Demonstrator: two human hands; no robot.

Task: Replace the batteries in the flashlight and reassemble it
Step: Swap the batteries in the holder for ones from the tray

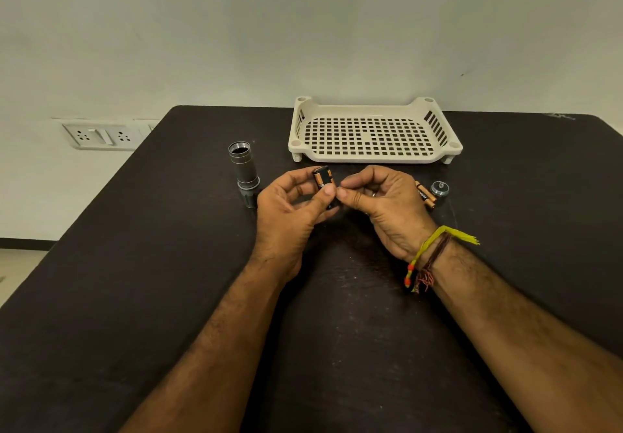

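Well, the left hand [290, 203] is curled around a battery holder [324, 179] with orange-black cells in it, while the right hand [381, 203] pinches at its lower end. The flashlight [243, 171] stands open-topped on the table [168, 264], left of the hands; its cap [440, 189] and a loose battery [425, 195] lie right.

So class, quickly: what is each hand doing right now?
Left hand: closed around the battery holder.
Right hand: fingertips pinched at the same holder's lower end; whether it truly grips cannot be told.

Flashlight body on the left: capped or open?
Open. The flashlight body lies on the table with its threaded end uncapped; the cap sits apart, right of the hands.
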